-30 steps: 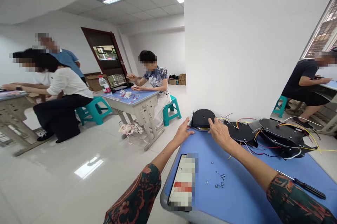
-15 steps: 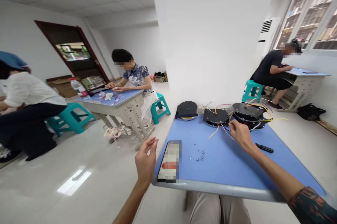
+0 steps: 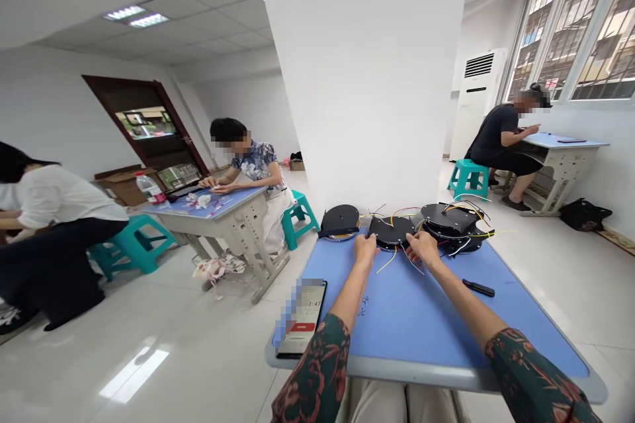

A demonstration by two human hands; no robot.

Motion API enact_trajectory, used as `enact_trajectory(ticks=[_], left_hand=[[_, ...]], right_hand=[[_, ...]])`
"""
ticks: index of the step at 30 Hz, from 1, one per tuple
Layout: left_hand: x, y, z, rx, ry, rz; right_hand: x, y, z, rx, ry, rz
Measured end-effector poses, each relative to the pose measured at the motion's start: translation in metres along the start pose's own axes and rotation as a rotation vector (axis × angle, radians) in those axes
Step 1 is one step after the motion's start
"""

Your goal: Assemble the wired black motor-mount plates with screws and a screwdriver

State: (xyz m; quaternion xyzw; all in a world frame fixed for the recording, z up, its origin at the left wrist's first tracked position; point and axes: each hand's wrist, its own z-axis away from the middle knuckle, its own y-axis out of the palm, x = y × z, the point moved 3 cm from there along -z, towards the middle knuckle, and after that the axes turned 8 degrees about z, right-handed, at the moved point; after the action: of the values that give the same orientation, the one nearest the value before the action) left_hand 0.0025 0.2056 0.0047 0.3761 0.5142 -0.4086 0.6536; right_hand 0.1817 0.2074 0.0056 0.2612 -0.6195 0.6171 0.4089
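My left hand [image 3: 366, 249] and my right hand [image 3: 421, 248] both grip the near rim of a flat black disc [image 3: 391, 232] lying on the blue tabletop [image 3: 411, 333]. Yellow and white wires [image 3: 389, 263] trail from that disc towards me. To its left sits a second black disc [image 3: 340, 220], and to its right a stack of black discs [image 3: 450, 224] with coloured wires. Several small screws [image 3: 364, 305] lie just beside my left forearm. A phone [image 3: 302, 317] with a blurred screen rests near the table's left edge. A black-handled screwdriver [image 3: 479, 288] lies at the right.
A white pillar [image 3: 367, 79] rises behind the table's far end. Co-workers sit at other desks: one in a patterned blouse [image 3: 255, 165] to the left, one in black [image 3: 496, 138] by the windows, one in white [image 3: 59, 201] at far left. Teal stools stand on the tiled floor.
My left hand has come from beside the table onto the disc's rim, and my right hand has moved left from the wires to the same disc. The view has shifted.
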Motion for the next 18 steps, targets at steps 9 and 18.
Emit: enact_trajectory(ticks=[9, 18], left_hand=[[0.006, 0.015, -0.011, 0.000, -0.113, 0.134], [-0.005, -0.011, 0.035, 0.062, -0.105, 0.259]], right_hand=[[-0.002, 0.003, -0.013, 0.071, 0.011, -0.188], [0.008, -0.012, 0.034, 0.128, -0.008, -0.411]])
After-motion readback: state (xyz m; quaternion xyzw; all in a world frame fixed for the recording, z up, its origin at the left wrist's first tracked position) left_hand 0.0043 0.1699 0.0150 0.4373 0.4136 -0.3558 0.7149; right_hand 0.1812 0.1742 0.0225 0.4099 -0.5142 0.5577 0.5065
